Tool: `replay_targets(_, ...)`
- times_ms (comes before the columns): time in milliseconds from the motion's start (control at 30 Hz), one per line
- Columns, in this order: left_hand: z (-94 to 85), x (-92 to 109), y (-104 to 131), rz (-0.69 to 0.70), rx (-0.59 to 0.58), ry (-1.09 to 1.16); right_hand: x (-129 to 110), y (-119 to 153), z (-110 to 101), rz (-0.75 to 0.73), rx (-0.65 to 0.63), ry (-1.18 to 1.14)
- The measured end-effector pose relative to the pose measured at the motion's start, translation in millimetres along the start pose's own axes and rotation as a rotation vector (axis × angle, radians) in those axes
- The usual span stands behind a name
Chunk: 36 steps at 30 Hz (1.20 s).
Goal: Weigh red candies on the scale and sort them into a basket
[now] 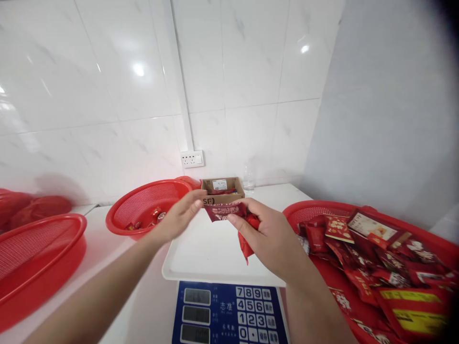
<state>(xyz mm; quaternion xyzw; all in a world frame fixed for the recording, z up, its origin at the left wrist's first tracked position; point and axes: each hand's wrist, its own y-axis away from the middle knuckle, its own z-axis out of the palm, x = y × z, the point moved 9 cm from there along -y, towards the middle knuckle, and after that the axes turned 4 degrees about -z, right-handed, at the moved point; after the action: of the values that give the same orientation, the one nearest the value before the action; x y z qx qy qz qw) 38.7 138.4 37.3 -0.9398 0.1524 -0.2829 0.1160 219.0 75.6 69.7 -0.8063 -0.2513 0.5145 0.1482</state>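
Observation:
My right hand point(267, 234) grips a dark red snack packet point(224, 211) with pale lettering, thumb on top, above the scale's tray. A brighter red packet point(245, 243) hangs from the same hand, partly hidden by the fingers. My left hand point(181, 216) is beside the dark packet's left end, its fingers stretched out and holding nothing. Under both hands lies the white tray point(211, 258) of a digital scale. The scale's blue keypad panel point(229, 313) faces me, its displays too dim to read.
On the right, a red basket point(301, 205) is heaped with red snack packets. Another red basket point(143, 191) at left holds a few small packets. A third red basket point(46, 267) stands nearer. Behind the tray are a cardboard box point(224, 198) and a clear bottle point(248, 177) against the wall.

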Motion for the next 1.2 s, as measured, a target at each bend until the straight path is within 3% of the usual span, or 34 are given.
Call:
replay_targets(33, 7.9, 19.6, 8.9, 0.074, -0.018, 0.100, 1.6, -1.0, 2.6, 0.005, -0.016, 0.023)
replay_targets(100, 12.6, 48.5, 24.8, 0.195, -0.025, 0.549, 5.2, -2.1, 5.2, 0.009, -0.023, 0.060)
replay_targets(167, 13.7, 58.0, 33.8, 0.218, -0.002, 0.815, 7.3, -2.7, 6.5, -0.008, -0.020, 0.089)
replay_targets(233, 15.3, 59.9, 37.3, 0.218, 0.012, 0.916, 8.2, -3.2, 8.2, -0.032, -0.020, 0.115)
replay_targets(433, 21.9, 36.7, 28.1, 0.029, 0.057, 0.916, 17.6, -8.0, 20.1, -0.004, -0.075, 0.202)
replay_targets(567, 34.4, 12.6, 19.5, -0.086, 0.016, 0.933, 29.1, -12.5, 10.0, 0.054, 0.061, 0.246)
replay_targets(700, 48.2, -1.8, 17.2, -0.114, -0.044, 0.723, 33.2, -14.5, 4.0, 0.057, 0.136, 0.279)
replay_targets(833, 46.2, 12.8, 23.1, -0.039, -0.096, 0.503, 34.7, -15.5, 10.6, 0.049, 0.118, 0.257)
replay_targets(967, 50.5, 45.2, 35.7, 0.067, -0.296, 0.541, 34.3, -14.8, 21.4, 0.010, 0.106, 0.178)
replay_targets(1033, 47.0, 49.8, 37.7, 0.062, -0.266, 0.591, 32.6, -13.5, 27.3, -0.014, 0.072, 0.107)
replay_targets(1133, 36.7, 42.1, 36.2, 0.011, -0.125, 0.724, 30.7, -10.7, 31.9, -0.019, -0.008, 0.002)
replay_targets(1200, 33.6, 37.7, 36.2, -0.002, -0.104, 0.824, 32.5, -8.8, 29.8, 0.021, -0.040, -0.065)
